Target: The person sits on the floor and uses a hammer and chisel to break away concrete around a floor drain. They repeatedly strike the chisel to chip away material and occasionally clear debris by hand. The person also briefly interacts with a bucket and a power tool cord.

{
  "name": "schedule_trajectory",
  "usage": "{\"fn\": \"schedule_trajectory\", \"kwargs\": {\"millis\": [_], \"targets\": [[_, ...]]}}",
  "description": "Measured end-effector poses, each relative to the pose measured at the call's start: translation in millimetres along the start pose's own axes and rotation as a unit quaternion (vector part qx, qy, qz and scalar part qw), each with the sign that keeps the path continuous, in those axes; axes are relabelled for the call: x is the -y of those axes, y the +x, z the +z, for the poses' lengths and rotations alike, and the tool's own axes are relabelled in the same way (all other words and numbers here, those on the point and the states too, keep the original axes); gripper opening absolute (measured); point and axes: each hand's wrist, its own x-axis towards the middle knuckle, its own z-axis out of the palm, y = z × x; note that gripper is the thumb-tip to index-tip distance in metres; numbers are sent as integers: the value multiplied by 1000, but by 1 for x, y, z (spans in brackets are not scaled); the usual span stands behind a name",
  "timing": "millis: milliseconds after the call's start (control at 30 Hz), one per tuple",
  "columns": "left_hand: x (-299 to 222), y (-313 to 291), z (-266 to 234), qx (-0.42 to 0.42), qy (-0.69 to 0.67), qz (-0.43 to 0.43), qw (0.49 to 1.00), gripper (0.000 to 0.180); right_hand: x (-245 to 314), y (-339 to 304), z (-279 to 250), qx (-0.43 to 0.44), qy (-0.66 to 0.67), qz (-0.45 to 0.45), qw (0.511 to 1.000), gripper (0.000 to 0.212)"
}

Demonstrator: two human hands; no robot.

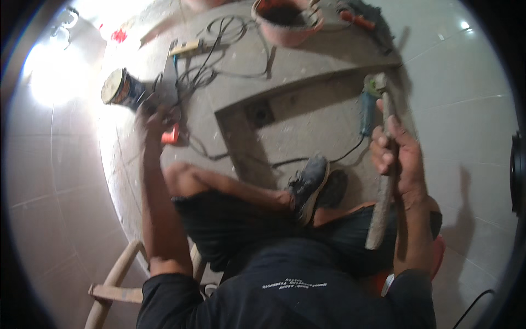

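Note:
My right hand (pixel 402 156) is wrapped around the wooden handle of a hammer (pixel 377 222); its pale, dusty head points away from me. Just left of the head, a teal angle grinder (pixel 367 112) lies on the floor, partly covered by the hammer's head. On the left, my left hand (pixel 155 119) has its fingers curled at the near end of a flat grey blade (pixel 169 88), which looks like a trowel's. An orange handle (pixel 171 135) shows beside my wrist; the hand hides whether it joins the blade. Past my fingers a dark tub with a pale lid (pixel 114 86) leans sideways.
A power strip (pixel 186 48) and coiled black cable (pixel 227 30) lie ahead. A pink basin (pixel 287 34) holds dark material. A recess in the floor has a square drain (pixel 259 113). An orange-handled tool (pixel 356 20) lies far right. A wooden frame (pixel 116 293) stands near left.

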Motion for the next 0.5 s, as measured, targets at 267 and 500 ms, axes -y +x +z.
{"fn": "schedule_trajectory", "kwargs": {"millis": [267,500], "targets": [[16,-47,232,164,162,66,971,24,-27,0,22,-54,-78,7,995,43],[110,-4,238,124,66,91,986,30,-54,12,15,-113,-287,42,950,42]]}}
